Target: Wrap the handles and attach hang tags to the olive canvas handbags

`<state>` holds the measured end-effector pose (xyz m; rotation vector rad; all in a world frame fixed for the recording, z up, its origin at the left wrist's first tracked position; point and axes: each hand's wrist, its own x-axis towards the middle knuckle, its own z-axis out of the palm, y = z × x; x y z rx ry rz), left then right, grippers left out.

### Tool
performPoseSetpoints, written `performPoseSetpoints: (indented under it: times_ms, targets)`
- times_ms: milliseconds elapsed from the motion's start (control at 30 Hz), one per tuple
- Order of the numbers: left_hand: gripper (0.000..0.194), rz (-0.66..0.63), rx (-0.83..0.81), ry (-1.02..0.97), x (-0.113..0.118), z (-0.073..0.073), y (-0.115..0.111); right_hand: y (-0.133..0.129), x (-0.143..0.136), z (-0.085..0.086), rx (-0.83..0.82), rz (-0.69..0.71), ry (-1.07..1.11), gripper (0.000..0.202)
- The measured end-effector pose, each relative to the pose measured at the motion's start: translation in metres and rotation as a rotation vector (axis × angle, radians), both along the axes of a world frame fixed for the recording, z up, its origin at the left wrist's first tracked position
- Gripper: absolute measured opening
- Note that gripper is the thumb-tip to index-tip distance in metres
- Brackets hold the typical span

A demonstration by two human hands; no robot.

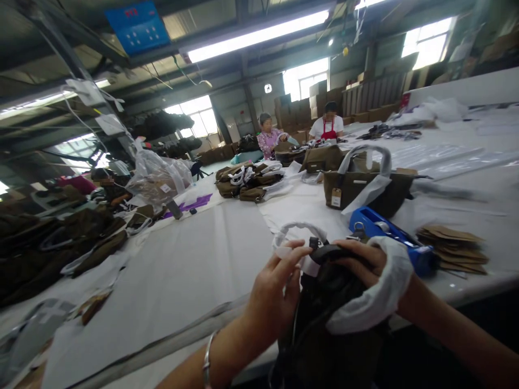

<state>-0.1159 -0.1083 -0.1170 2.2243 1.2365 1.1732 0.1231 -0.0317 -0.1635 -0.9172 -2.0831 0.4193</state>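
A dark handbag (324,329) with paper-wrapped handles is at the table's near edge, right of the middle. My left hand (275,286) pinches its upper edge on the left, beside a small black clip (313,242). On the other side, my right hand (363,259) grips the top edge, with its wrist through a white-wrapped handle (377,302). The second wrapped handle (300,226) arches behind my left fingers. Just beyond my right hand lies a blue tape dispenser (375,224). The bag's lower part is lost in shadow.
An olive handbag with a tag (360,192) stands behind the dispenser. Brown cards (454,248) are stacked at the right. More bags (247,181) lie farther back, and dark ones (81,237) at left. Two people (327,127) work across the white table (194,259).
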Motion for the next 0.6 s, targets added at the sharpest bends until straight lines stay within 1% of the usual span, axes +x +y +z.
performPoseSetpoints:
  times_ms: [33,67,100,133,167,233,300,367,400,433,467,533,567,600]
  targets:
    - [0.039,0.052,-0.14,-0.12,0.006,-0.001,-0.007,-0.005,-0.002,0.0,-0.006,-0.03,0.029,0.032]
    - [0.043,0.074,-0.274,-0.203,0.012,-0.001,-0.013,-0.009,-0.005,0.0,-0.004,-0.047,0.061,0.03]
    - [0.05,0.083,-0.374,-0.251,0.018,-0.001,-0.017,-0.014,-0.007,0.0,-0.003,-0.046,0.088,0.03]
    - [0.054,0.087,-0.426,-0.274,0.023,0.0,-0.018,-0.017,-0.009,-0.001,-0.009,-0.027,0.107,0.029]
    - [0.052,0.089,-0.436,-0.282,0.026,0.0,-0.019,-0.019,-0.009,-0.001,-0.025,0.002,0.12,0.029]
    - [0.035,0.107,-0.401,-0.288,0.031,-0.003,-0.018,-0.018,-0.006,-0.002,-0.109,0.083,0.11,0.032]
    - [0.018,0.143,-0.386,-0.308,0.031,-0.008,-0.018,-0.01,-0.001,-0.003,-0.224,0.15,0.102,0.037]
    - [0.017,0.166,-0.419,-0.339,0.029,-0.013,-0.02,0.003,0.003,-0.001,-0.263,0.183,0.094,0.041]
    - [0.018,0.16,-0.438,-0.356,0.028,-0.016,-0.021,0.01,0.002,0.001,-0.239,0.218,0.059,0.04]
    - [0.02,0.139,-0.45,-0.369,0.027,-0.017,-0.022,0.016,0.0,0.005,-0.193,0.287,-0.007,0.038]
    - [0.023,0.112,-0.452,-0.376,0.027,-0.018,-0.023,0.021,-0.004,0.009,-0.142,0.384,-0.106,0.035]
    - [0.028,0.063,-0.431,-0.376,0.028,-0.018,-0.024,0.028,-0.015,0.018,-0.06,0.575,-0.335,0.038]
    - [0.03,0.042,-0.415,-0.371,0.029,-0.017,-0.024,0.029,-0.022,0.022,-0.04,0.639,-0.43,0.038]
    - [0.031,0.027,-0.403,-0.366,0.029,-0.017,-0.024,0.029,-0.027,0.025,-0.021,0.648,-0.511,0.035]
